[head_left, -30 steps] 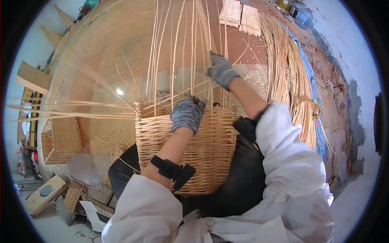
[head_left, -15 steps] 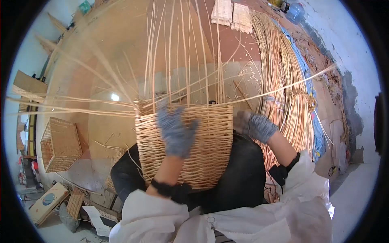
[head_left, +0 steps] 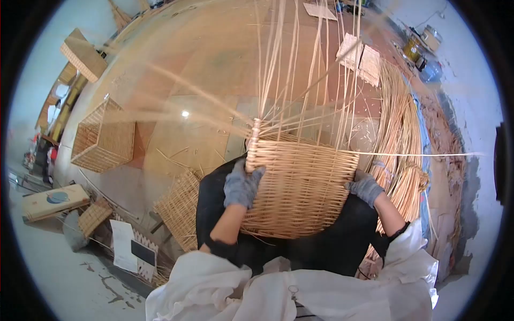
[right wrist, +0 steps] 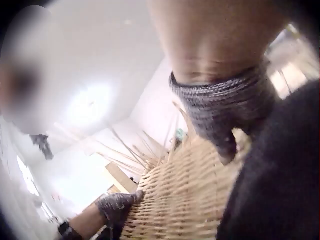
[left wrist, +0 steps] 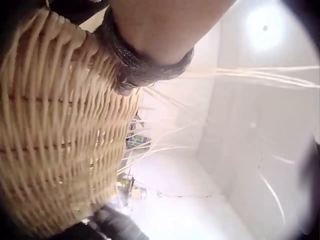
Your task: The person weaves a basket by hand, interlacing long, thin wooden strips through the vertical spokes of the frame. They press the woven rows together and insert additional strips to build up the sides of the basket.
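A half-woven wicker basket (head_left: pixel 300 192) lies on my lap, its long upright stakes (head_left: pixel 292 69) fanning away from me. My gloved left hand (head_left: pixel 242 184) grips the basket's left corner, fingers curled round the edge below the rim. On the opposite side my gloved right hand (head_left: pixel 365 190) holds the right wall. The left wrist view shows the woven wall (left wrist: pixel 55 150) just beyond the glove cuff (left wrist: pixel 145 65). In the right wrist view the right hand's glove (right wrist: pixel 225 115) rests on the basket (right wrist: pixel 190 200), with the left hand (right wrist: pixel 117 207) on the far side.
A thick bundle of willow rods (head_left: pixel 399 134) lies on the floor at my right. Two finished rectangular baskets (head_left: pixel 101 139) (head_left: pixel 83 53) stand at the left, and a woven panel (head_left: pixel 179 208) leans by my left knee. Woven mats (head_left: pixel 361 56) lie beyond; a cardboard box (head_left: pixel 48 200) sits lower left.
My right hand left the upright stakes and came down onto the basket's right side. The left hand shifted from the rim to the left corner, and the basket turned on my lap.
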A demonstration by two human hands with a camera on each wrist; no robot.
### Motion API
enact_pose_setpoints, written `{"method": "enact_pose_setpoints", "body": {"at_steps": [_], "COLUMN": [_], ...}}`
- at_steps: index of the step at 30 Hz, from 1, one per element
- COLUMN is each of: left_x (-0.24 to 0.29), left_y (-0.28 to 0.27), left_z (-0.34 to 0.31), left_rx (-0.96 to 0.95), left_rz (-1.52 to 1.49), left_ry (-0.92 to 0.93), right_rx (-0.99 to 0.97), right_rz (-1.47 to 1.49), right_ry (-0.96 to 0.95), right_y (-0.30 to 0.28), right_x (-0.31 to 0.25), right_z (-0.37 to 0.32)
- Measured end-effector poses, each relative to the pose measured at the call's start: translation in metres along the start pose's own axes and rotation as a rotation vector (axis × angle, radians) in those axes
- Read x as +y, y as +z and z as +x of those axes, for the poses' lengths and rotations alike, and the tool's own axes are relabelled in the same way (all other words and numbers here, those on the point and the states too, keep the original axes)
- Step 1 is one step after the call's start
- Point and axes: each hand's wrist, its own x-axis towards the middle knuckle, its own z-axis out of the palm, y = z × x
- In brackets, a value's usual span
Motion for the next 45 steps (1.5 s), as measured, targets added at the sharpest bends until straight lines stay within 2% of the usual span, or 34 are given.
{"method": "enact_pose_setpoints", "body": {"at_steps": [1, 2, 4, 5, 7, 8, 9, 11, 12, 13, 14, 16, 18, 19, 20, 23, 26, 28, 30, 33, 34, 37, 38, 40, 41, 42, 44, 45], "left_x": [0.001, 0.005, 0.007, 0.012, 0.022, 0.015, 0.01, 0.003, -0.006, -0.036, -0.078, -0.027, 0.005, 0.015, 0.01, 0.023, 0.015, 0.017, 0.017, 0.008, 0.013, 0.035, 0.034, 0.027, 0.028, 0.038, 0.053, 0.058], "left_y": [0.008, 0.016, 0.031, 0.034, 0.038, 0.041, 0.044, 0.048, 0.056, 0.086, 0.129, 0.073, 0.033, 0.023, 0.03, 0.021, 0.035, 0.036, 0.037, 0.043, 0.033, 0.018, 0.028, 0.042, 0.045, 0.04, 0.036, 0.035], "left_z": [0.021, 0.041, 0.066, 0.069, 0.07, 0.077, 0.083, 0.099, 0.105, 0.127, 0.159, 0.118, 0.091, 0.086, 0.091, 0.084, 0.084, 0.085, 0.083, 0.089, 0.092, 0.119, 0.136, 0.144, 0.143, 0.136, 0.127, 0.125], "left_rx": [0.012, 0.024, 0.04, 0.017, -0.034, -0.117, -0.156, -0.226, -0.091, -0.048, 0.0, -0.009, -0.045, -0.051, -0.056, -0.07, -0.011, 0.032, 0.033, 0.047, -0.157, -0.185, -0.365, -0.322, -0.368, -0.412, -0.41, -0.401], "left_rz": [0.0, -0.149, -0.437, -0.498, -0.618, -0.738, -0.667, -0.52, -0.42, -0.634, -0.846, -0.497, -0.331, -0.317, -0.359, -0.312, -0.422, -0.437, -0.387, -0.249, -0.561, -0.327, -0.186, -0.14, -0.178, -0.214, -0.205, -0.205], "left_ry": [0.089, 0.18, 0.346, 0.279, 0.142, 0.19, 0.226, 0.302, 0.331, 0.387, 0.444, 0.295, 0.219, 0.205, 0.202, 0.167, 0.192, 0.214, 0.225, 0.376, 0.183, 0.083, 0.042, 0.131, 0.096, 0.059, -0.07, -0.133], "right_rx": [-0.092, -0.039, 0.081, 0.136, 0.144, 0.251, 0.357, 0.597, 0.461, 0.323, 0.317, 0.305, 0.232, 0.196, 0.019, 0.403, 0.516, 0.475, 0.432, 0.347, 0.351, 0.296, 0.225, 0.17, 0.142, 0.235, 0.246, 0.316], "right_rz": [-0.441, -0.576, -0.145, 0.077, 0.089, -0.019, -0.123, -0.559, -0.52, -0.482, -0.467, -0.435, -0.554, -0.617, -0.499, -0.418, -0.03, 0.832, 1.511, 1.719, 1.706, 1.676, 1.693, 1.448, 1.339, 0.665, 0.59, 0.701], "right_ry": [0.042, 0.105, 0.099, 0.098, 0.029, -0.098, -0.23, -0.632, -0.526, -0.416, -0.394, -0.345, -0.405, -0.44, -0.049, -0.383, -0.366, -0.346, 0.314, 0.456, 0.44, 0.406, 0.428, 0.357, 0.329, 0.194, -0.01, -0.154], "right_y": [-0.02, -0.048, -0.064, -0.069, -0.081, -0.075, -0.067, -0.048, -0.055, -0.064, -0.064, -0.061, -0.068, -0.078, -0.095, -0.079, -0.07, -0.043, -0.03, -0.014, -0.019, -0.013, -0.014, -0.039, -0.054, -0.071, -0.082, -0.083], "right_x": [-0.011, -0.065, -0.106, -0.126, -0.187, -0.206, -0.221, -0.24, -0.271, -0.302, -0.314, -0.33, -0.31, -0.323, -0.338, -0.321, -0.289, -0.235, -0.15, -0.102, -0.102, -0.077, -0.074, -0.083, -0.09, -0.103, -0.108, -0.129], "right_z": [0.0, -0.012, 0.004, 0.015, 0.035, 0.053, 0.072, 0.112, 0.11, 0.105, 0.107, 0.115, 0.125, 0.116, 0.11, 0.117, 0.087, 0.069, 0.091, 0.107, 0.107, 0.114, 0.114, 0.123, 0.13, 0.146, 0.2, 0.211]}}
